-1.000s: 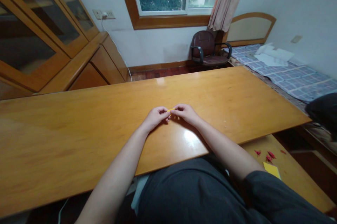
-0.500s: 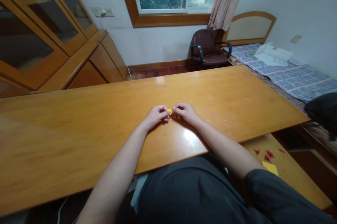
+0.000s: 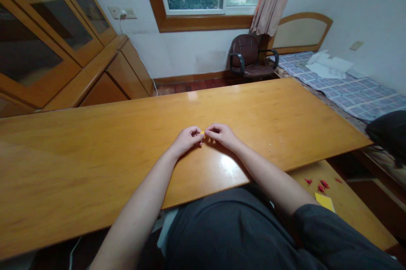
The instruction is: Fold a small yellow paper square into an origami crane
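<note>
A small piece of folded yellow paper (image 3: 202,133) is pinched between my two hands, just above the wooden table (image 3: 127,143). My left hand (image 3: 187,140) grips its left side between thumb and curled fingers. From the right, my right hand (image 3: 222,134) pinches the paper's edge with thumb and forefinger. Most of the paper is hidden by the fingertips, so its folds cannot be made out.
On a lower wooden surface (image 3: 355,215) at the right lie several small red folded-paper pieces (image 3: 322,185) and a yellow paper sheet (image 3: 325,202). Beyond the table stand a brown armchair (image 3: 247,54), a bed (image 3: 355,88) and a glass-door cabinet (image 3: 63,42).
My right hand has shifted slightly left, closer to the left hand. Less of the yellow paper shows between the fingertips.
</note>
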A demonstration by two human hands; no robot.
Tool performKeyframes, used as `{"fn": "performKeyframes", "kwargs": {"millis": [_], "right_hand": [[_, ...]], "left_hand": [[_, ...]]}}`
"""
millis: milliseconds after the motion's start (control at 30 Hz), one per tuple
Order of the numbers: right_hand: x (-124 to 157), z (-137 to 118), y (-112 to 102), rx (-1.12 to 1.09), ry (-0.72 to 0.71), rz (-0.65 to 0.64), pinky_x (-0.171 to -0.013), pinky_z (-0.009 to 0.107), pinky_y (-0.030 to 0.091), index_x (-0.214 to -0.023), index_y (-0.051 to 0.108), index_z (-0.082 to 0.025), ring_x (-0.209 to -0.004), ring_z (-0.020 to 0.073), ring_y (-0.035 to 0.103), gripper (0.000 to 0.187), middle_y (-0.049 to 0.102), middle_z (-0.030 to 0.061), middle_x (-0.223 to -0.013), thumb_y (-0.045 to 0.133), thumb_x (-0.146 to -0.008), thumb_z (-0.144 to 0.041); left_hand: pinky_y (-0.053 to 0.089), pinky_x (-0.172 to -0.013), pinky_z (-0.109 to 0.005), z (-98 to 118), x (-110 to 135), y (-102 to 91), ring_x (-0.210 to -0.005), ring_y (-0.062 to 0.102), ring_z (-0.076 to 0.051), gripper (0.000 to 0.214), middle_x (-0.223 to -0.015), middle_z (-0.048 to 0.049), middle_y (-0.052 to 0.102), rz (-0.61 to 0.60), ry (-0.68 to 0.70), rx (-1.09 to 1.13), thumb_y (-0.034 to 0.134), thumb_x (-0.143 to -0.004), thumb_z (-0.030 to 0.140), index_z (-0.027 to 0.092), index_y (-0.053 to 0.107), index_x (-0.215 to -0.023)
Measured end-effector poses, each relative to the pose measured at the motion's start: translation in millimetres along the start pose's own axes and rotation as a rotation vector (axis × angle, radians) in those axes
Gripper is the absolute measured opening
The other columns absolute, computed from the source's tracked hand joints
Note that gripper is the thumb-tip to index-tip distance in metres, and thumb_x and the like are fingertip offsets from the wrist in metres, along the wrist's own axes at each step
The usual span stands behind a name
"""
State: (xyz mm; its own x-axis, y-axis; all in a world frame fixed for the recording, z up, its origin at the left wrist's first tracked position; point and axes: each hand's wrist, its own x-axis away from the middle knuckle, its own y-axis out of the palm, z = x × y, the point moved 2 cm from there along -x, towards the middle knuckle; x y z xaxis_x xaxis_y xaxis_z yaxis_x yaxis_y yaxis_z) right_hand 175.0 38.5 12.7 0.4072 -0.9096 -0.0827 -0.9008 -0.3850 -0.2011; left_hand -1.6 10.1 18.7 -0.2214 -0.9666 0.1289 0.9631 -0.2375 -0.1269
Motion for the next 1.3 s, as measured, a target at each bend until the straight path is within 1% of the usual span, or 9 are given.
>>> {"fn": "performKeyframes", "kwargs": {"millis": [133, 400, 667, 800, 933, 1000, 1100, 1167, 1300], "right_hand": [[0.9, -0.4, 0.7, 0.041, -0.022, -0.025, -0.063, 0.025, 0.045, -0.078, 0.071, -0.015, -0.066, 0.0137, 0.059, 0.026, 0.068, 0.0047, -0.074, 0.067, -0.079, -0.041], [3.7, -0.3, 1.9, 0.119, -0.048, 0.002, -0.063, 0.024, 0.045, -0.076, 0.070, -0.014, -0.066, 0.0131, 0.059, 0.019, 0.067, 0.0037, -0.072, 0.065, -0.079, -0.033], [1.3, 0.7, 0.7, 0.048, 0.000, -0.022, -0.059, 0.024, 0.044, -0.076, 0.068, -0.015, -0.061, 0.0129, 0.059, 0.024, 0.066, 0.0025, -0.067, 0.064, -0.078, -0.038], [0.5, 1.3, -0.7, -0.031, 0.048, 0.006, -0.054, 0.023, 0.041, -0.076, 0.067, -0.015, -0.056, 0.0115, 0.055, 0.029, 0.063, 0.0004, -0.062, 0.065, -0.077, -0.044], [0.2, 1.4, -2.1, -0.089, 0.072, 0.013, -0.052, 0.022, 0.038, -0.076, 0.065, -0.015, -0.054, 0.0098, 0.050, 0.033, 0.059, -0.0017, -0.060, 0.066, -0.077, -0.048], [0.1, 2.5, -2.2, -0.107, 0.066, -0.002, -0.053, 0.022, 0.038, -0.080, 0.066, -0.015, -0.056, 0.0096, 0.050, 0.034, 0.059, -0.0018, -0.062, 0.066, -0.078, -0.049], [0.3, 4.5, -1.0, -0.149, 0.055, -0.044, -0.056, 0.022, 0.041, -0.095, 0.067, -0.014, -0.061, 0.0101, 0.054, 0.036, 0.063, -0.0001, -0.072, 0.068, -0.079, -0.047], [0.5, 4.8, 0.3, -0.176, 0.055, -0.076, -0.058, 0.022, 0.044, -0.103, 0.066, -0.015, -0.065, 0.0103, 0.056, 0.039, 0.066, 0.0014, -0.080, 0.072, -0.076, -0.042], [1.3, 2.9, 1.0, -0.201, 0.077, -0.114, -0.057, 0.022, 0.045, -0.108, 0.064, -0.015, -0.067, 0.0110, 0.056, 0.042, 0.065, 0.0012, -0.081, 0.075, -0.073, -0.037]], "left_hand": [[0.043, -0.051, -0.022, 1.7, 0.7, 0.1, -0.051, 0.058, -0.011, 0.032, -0.059, -0.0009, 0.064, -0.009, 0.009, -0.083, 0.073, -0.073, 0.044, 0.016, 0.057, -0.075], [0.040, -0.050, -0.021, -3.7, -1.7, -2.6, -0.051, 0.058, -0.012, 0.028, -0.059, -0.0013, 0.066, -0.054, 0.023, -0.139, 0.071, -0.075, 0.040, 0.016, 0.057, -0.076], [0.042, -0.052, -0.021, -0.3, -1.5, -0.9, -0.052, 0.058, -0.012, 0.030, -0.060, -0.0015, 0.065, -0.042, 0.012, -0.099, 0.073, -0.074, 0.042, 0.016, 0.058, -0.076], [0.048, -0.055, -0.023, -2.6, -2.5, -1.5, -0.056, 0.062, -0.013, 0.035, -0.064, -0.0015, 0.065, -0.030, -0.011, 0.016, 0.074, -0.074, 0.046, 0.016, 0.058, -0.077], [0.048, -0.054, -0.023, -3.5, -2.7, -2.5, -0.054, 0.061, -0.012, 0.039, -0.063, -0.0009, 0.064, -0.015, -0.021, 0.090, 0.077, -0.071, 0.049, 0.016, 0.057, -0.074], [0.048, -0.053, -0.023, -3.3, -2.5, -2.8, -0.053, 0.060, -0.011, 0.041, -0.063, -0.0005, 0.063, -0.004, -0.012, 0.105, 0.078, -0.070, 0.050, 0.016, 0.057, -0.074], [0.049, -0.053, -0.023, -3.8, -2.5, -2.7, -0.053, 0.059, -0.011, 0.043, -0.062, -0.0003, 0.063, 0.010, 0.000, 0.106, 0.078, -0.069, 0.052, 0.016, 0.057, -0.073], [0.049, -0.053, -0.023, -4.7, -2.9, -2.5, -0.053, 0.059, -0.011, 0.044, -0.063, -0.0004, 0.063, 0.013, 0.004, 0.102, 0.079, -0.069, 0.053, 0.015, 0.057, -0.073], [0.049, -0.054, -0.024, -6.0, -3.8, -2.6, -0.053, 0.059, -0.011, 0.045, -0.064, -0.0006, 0.063, 0.011, 0.007, 0.091, 0.079, -0.068, 0.054, 0.015, 0.057, -0.074]]}}
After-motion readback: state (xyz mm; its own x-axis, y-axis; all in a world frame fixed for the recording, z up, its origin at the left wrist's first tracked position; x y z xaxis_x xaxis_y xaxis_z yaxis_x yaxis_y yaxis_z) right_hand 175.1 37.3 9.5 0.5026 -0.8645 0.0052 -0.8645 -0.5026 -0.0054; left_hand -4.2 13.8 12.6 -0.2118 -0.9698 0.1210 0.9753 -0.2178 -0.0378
